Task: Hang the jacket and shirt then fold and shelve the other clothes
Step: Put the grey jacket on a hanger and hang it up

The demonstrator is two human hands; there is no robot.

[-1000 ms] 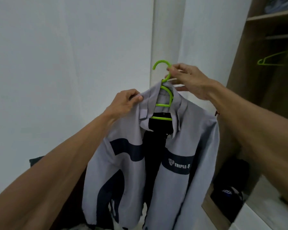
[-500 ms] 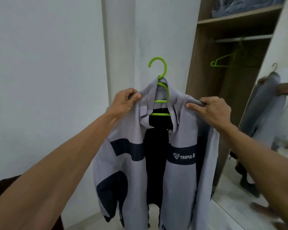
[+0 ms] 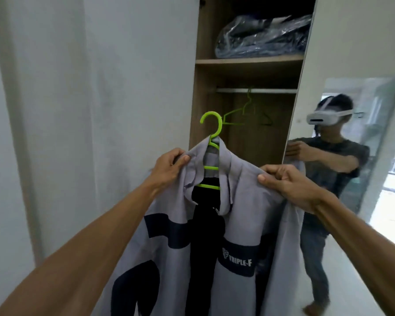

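A grey jacket (image 3: 244,215) with dark blue bands and a white logo hangs on a bright green hanger (image 3: 211,133) in front of me. My left hand (image 3: 169,165) pinches the jacket's left shoulder by the collar. My right hand (image 3: 287,183) grips the right shoulder. The hanger's hook sticks up free above the collar, level with the open wardrobe. A metal rail (image 3: 255,90) runs across the wardrobe, above and behind the hook.
Another green hanger (image 3: 242,115) hangs on the rail. A plastic-wrapped bundle (image 3: 260,37) lies on the wooden shelf (image 3: 249,61) above. A mirrored door (image 3: 351,144) at the right shows a person's reflection. White wall stands at the left.
My right hand let go of the hanger hook and took the jacket's right shoulder. The view turned right, bringing the open wardrobe and mirror in front of me.
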